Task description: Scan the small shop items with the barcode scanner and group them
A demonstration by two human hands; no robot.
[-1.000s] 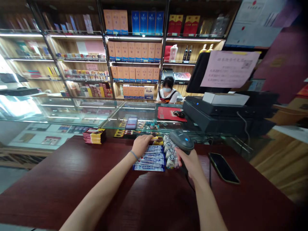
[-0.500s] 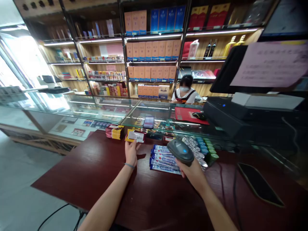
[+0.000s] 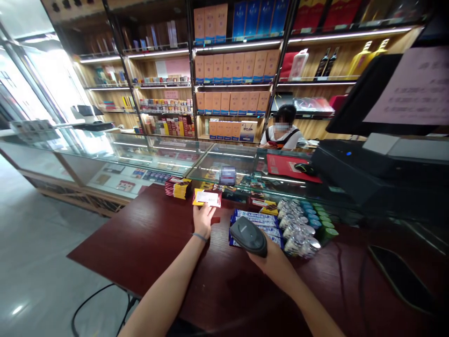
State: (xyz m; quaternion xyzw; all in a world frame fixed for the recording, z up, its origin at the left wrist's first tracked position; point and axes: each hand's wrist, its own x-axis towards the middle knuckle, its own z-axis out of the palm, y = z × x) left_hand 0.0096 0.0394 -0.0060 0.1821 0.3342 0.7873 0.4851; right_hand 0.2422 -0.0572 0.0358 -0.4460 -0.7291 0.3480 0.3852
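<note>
My left hand (image 3: 202,220) pinches the lower edge of a flat red-and-yellow packet, apparently a chocolate bar (image 3: 197,198), with its white barcode label facing me. A dark grey barcode scanner (image 3: 248,235) is in my right hand (image 3: 268,257), its head pointing left toward the bar with a gap between them. The scanner partly covers several blue-and-white stick packs (image 3: 257,216) lying on the table. To the left of the bar stands a stack of similar red-and-yellow bars (image 3: 177,187).
Rows of silver-topped cans (image 3: 298,229) and green-lidded ones (image 3: 326,224) stand right of the stick packs. A phone-like black slab (image 3: 400,278) lies on the dark red table (image 3: 133,238). Behind run a glass counter (image 3: 154,159) and a seated person (image 3: 282,133); a monitor (image 3: 365,98) is at right.
The scanner has moved left and lower, closer to the bar, and its blue light no longer shows. The bar's label looks brighter. My view has shifted left.
</note>
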